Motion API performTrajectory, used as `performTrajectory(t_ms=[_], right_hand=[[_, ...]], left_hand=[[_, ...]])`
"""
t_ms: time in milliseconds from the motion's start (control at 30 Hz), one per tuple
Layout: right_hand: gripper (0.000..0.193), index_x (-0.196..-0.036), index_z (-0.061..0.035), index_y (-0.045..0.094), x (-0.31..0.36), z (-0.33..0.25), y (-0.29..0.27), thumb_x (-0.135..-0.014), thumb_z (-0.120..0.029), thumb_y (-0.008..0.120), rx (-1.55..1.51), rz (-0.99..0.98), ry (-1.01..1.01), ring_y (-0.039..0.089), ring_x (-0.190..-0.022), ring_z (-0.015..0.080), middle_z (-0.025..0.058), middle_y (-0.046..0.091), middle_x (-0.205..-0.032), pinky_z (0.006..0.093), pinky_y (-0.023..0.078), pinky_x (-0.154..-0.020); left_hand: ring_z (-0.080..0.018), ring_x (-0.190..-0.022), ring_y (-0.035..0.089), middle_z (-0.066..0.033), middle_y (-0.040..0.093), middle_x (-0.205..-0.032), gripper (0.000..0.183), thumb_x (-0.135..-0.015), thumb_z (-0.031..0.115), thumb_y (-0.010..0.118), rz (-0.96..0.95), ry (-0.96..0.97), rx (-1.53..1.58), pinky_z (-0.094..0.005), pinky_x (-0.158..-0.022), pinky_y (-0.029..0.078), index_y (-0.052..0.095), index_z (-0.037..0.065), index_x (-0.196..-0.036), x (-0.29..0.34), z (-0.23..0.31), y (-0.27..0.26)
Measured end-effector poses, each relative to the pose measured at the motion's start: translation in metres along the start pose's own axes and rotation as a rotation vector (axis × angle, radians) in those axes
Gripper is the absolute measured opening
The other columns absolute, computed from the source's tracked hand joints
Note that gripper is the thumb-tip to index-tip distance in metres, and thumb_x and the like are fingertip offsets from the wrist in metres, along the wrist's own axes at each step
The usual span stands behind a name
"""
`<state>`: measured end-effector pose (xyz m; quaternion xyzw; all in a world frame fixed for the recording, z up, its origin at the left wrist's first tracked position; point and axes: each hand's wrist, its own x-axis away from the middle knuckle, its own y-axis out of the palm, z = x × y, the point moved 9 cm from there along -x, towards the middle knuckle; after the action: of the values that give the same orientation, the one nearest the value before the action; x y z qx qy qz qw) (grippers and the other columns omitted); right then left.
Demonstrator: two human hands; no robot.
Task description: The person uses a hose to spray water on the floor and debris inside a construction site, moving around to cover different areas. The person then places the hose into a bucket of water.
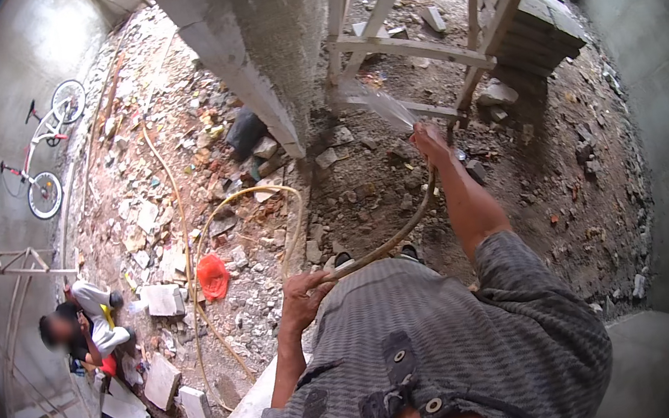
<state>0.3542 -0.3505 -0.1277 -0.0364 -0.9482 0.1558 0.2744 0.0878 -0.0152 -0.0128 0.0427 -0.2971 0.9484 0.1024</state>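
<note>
A yellowish hose curves in front of my body. My right hand is stretched forward and closed round its far end. From there a fan of water sprays toward the foot of a grey concrete column. My left hand, low by my waist, is closed round the same hose farther back. Beyond the left hand, the hose loops over the rubble and runs off to the left. My fingertips on the right are partly hidden by the hand itself.
Wooden scaffolding stands beyond the column, with stacked blocks to its right. Rubble covers the ground, with a red plastic bag on it. At left a person sits near loose slabs; a bicycle leans on the wall.
</note>
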Motion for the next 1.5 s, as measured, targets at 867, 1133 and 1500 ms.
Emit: performTrajectory(t_ms=[867, 1133, 1500], right_hand=[[0.043, -0.106, -0.009, 0.062, -0.018, -0.137, 0.181, -0.083, -0.039, 0.042, 0.387, 0.419, 0.15, 0.056, -0.101, 0.0325, 0.0154, 0.059, -0.108, 0.043, 0.045, -0.083], [0.036, -0.099, -0.0038, 0.058, -0.107, -0.217, 0.182, -0.082, -0.033, 0.045, 0.321, 0.649, 0.042, 0.06, -0.09, 0.029, 0.0164, 0.059, -0.106, 0.0426, 0.049, -0.07], [0.04, -0.106, -0.0014, 0.058, -0.059, -0.222, 0.231, -0.085, -0.03, 0.041, 0.404, 0.546, 0.0, 0.055, -0.102, 0.0322, 0.0161, 0.057, -0.111, 0.0409, 0.046, -0.083]], left_hand=[[-0.0119, -0.085, 0.055, -0.0059, 0.062, -0.093, 0.027, -0.084, 0.019, 0.061, 0.334, -0.412, 0.562, -0.024, -0.076, 0.044, 0.06, 0.002, -0.104, 0.06, -0.166, -0.046], [-0.0067, -0.069, 0.045, 0.0023, 0.054, -0.078, 0.026, -0.086, 0.02, 0.059, 0.431, -0.336, 0.656, -0.021, -0.061, 0.038, 0.06, 0.002, -0.104, 0.014, -0.134, -0.104], [-0.0073, -0.069, 0.047, 0.0003, 0.056, -0.076, 0.024, -0.085, 0.02, 0.059, 0.452, -0.293, 0.587, -0.0223, -0.062, 0.039, 0.06, 0.001, -0.101, 0.023, -0.156, -0.133]])
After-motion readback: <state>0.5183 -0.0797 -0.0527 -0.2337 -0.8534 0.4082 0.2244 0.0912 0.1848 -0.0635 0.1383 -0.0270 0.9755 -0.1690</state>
